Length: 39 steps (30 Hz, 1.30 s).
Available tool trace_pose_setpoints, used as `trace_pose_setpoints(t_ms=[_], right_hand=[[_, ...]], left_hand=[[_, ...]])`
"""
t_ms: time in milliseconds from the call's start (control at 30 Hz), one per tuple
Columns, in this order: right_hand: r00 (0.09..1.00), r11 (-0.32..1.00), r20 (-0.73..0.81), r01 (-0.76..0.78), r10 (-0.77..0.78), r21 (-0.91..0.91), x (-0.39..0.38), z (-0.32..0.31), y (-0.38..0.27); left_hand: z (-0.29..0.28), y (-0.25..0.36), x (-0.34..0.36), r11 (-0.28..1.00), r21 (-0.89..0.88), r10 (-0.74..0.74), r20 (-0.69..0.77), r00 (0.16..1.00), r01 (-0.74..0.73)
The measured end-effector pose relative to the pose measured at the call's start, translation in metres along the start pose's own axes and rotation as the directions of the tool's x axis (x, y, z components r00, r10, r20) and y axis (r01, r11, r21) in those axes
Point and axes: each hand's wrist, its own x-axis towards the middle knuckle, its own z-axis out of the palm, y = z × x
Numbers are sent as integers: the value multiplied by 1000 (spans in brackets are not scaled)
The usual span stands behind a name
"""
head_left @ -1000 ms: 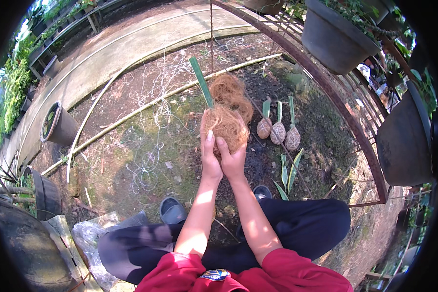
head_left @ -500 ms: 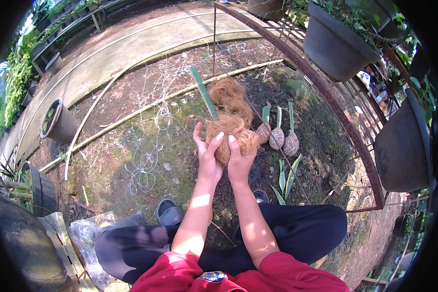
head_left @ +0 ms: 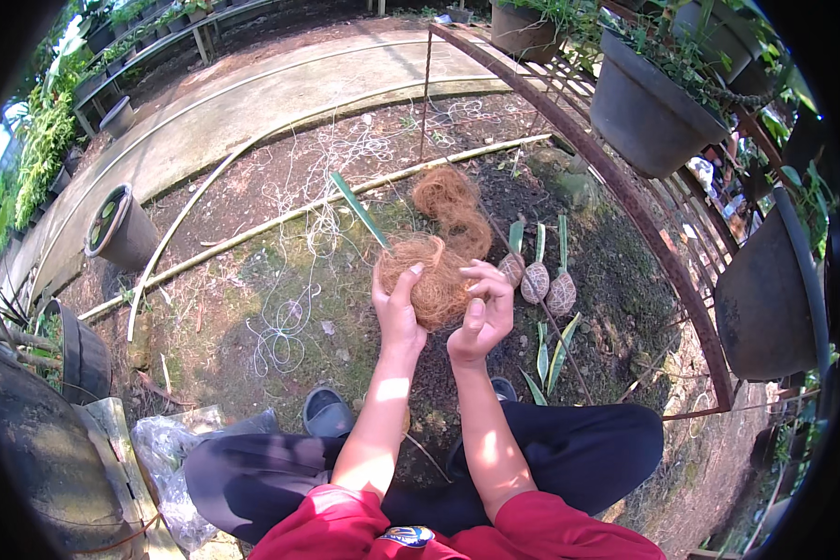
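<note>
Since 0.5 s ago the 2 hands have drawn slightly apart around the fibre ball [head_left: 431,280], and the right hand's fingers have uncurled from the top of it; the ball sits a little lower in the frame than before. The green leaf [head_left: 359,210] rising from it slants to the upper left as it did earlier.

The left hand [head_left: 398,308], at the centre of the frame, is closed around the left side of the brown ball, thumb over its front and fingers behind. The right hand [head_left: 483,313] is half open, its fingers bent and spread against the ball's right side, the thumb pointing up; whether it grips or only touches I cannot tell. Both forearms come up from the lower edge, nearly parallel.

Just above the ball lies loose coconut fibre [head_left: 450,207] on the soil. To the right, 3 wrapped seedlings [head_left: 537,278] lie side by side. White string [head_left: 289,327] tangles on the ground to the left.
</note>
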Motion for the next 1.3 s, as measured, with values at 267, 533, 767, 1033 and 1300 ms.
trace_pose_setpoints(t_ms=[267, 533, 767, 1033, 1300], right_hand=[[852, 874, 205, -484, 481, -40, 1, 22, -11], [786, 775, 30, -615, 618, 145, -15, 38, -5], [984, 987, 87, -155, 158, -40, -13, 33, -14], [623, 645, -222, -616, 750, 452, 1, 9, 18], [650, 485, 110, -659, 752, 575, -15, 17, 14]], left_hand=[[-3, 24, -2, 961, 228, 105, 227, 968, -158], [-1, 18, -9, 995, 66, 72, 112, 991, -80], [2, 4, 0, 975, 219, 67, -164, 984, -30], [-8, -23, -6, 897, 441, -37, 123, 992, -21], [-23, -4, 12, 955, -219, -190, 75, 979, 202]])
